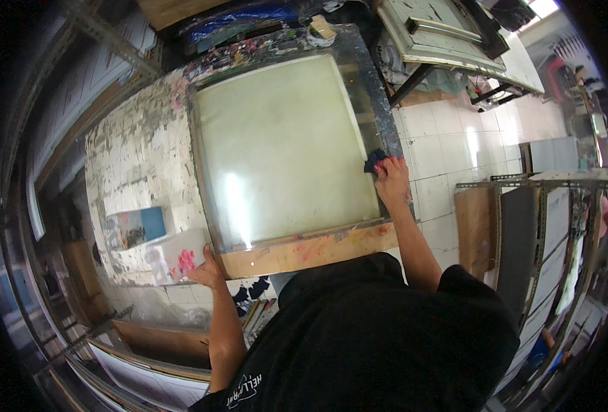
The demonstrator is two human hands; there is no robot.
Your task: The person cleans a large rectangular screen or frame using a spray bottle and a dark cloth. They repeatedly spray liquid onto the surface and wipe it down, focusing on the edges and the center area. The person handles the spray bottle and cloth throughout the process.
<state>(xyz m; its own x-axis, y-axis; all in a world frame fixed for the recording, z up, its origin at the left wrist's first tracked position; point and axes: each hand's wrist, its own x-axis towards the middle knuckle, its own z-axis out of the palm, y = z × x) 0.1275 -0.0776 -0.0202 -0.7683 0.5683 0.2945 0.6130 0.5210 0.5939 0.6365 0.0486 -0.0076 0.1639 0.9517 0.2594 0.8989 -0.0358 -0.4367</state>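
Note:
My right hand is closed around a bunched dark blue cloth at the right edge of the glass-topped table. Pinkish-red stains mark its fingers. Beside the cloth lies a large pale greenish glass panel, bright with reflected light. At the table's near left, my left hand grips the right end of a white sheet with a pink print. Its thumb points up along the sheet's edge, and the other fingers are partly hidden.
A blue and grey picture piece lies on the paint-worn left tabletop. A wooden strip, smeared with colour, runs along the near edge. Metal racks stand at right, more at left. A framed white table is at the far right.

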